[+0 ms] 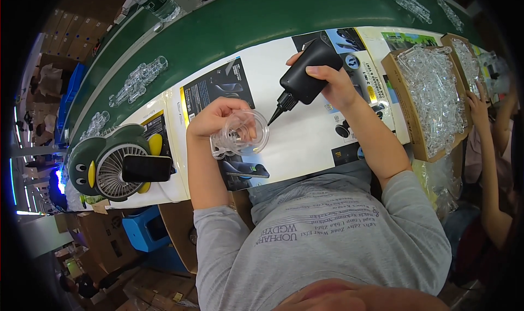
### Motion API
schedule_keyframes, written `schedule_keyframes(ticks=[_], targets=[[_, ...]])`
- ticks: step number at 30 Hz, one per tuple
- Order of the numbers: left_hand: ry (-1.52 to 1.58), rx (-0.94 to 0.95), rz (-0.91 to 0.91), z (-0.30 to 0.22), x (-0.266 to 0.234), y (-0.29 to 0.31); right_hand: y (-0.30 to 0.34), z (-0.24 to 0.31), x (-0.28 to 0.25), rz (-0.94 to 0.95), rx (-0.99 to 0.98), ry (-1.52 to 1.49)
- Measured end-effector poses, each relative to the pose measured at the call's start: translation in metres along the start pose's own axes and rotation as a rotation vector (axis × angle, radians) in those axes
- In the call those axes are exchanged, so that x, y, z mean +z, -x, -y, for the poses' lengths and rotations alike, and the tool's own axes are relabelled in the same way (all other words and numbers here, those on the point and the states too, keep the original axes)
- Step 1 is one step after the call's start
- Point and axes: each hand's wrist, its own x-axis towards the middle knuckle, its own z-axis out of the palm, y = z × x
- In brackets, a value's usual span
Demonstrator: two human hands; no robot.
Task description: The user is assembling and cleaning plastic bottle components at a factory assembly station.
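Note:
My left hand [217, 119] is closed around a clear plastic part with a round ring [264, 139], held above the printed cardboard sheet [289, 155]. The fingertips show through the clear ring. In my right hand [339, 84] is a black squeeze bottle [311, 72], tilted with its pointed nozzle down and to the left. The nozzle tip is at the upper right rim of the ring; whether it touches cannot be made out.
On the right, a cardboard box [406, 113] holds many clear plastic pieces. A penguin-shaped fan [109, 172] and a phone [146, 168] stand at the left. Clear assemblies [141, 81] lie on the green surface [234, 27]. A co-worker's hand [478, 106] reaches in at far right.

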Motion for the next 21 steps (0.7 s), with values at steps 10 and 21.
schedule_keyframes(ticks=[10,21], targets=[[0.079,-0.046,0.181,0.0026,0.0012,-0.0003,-0.0009,-0.0025,-0.0016,0.05,-0.002,0.026],[0.071,-0.119,0.188,0.0046,0.005,-0.003,0.0036,-0.0016,0.0015,0.017,-0.047,0.038]])
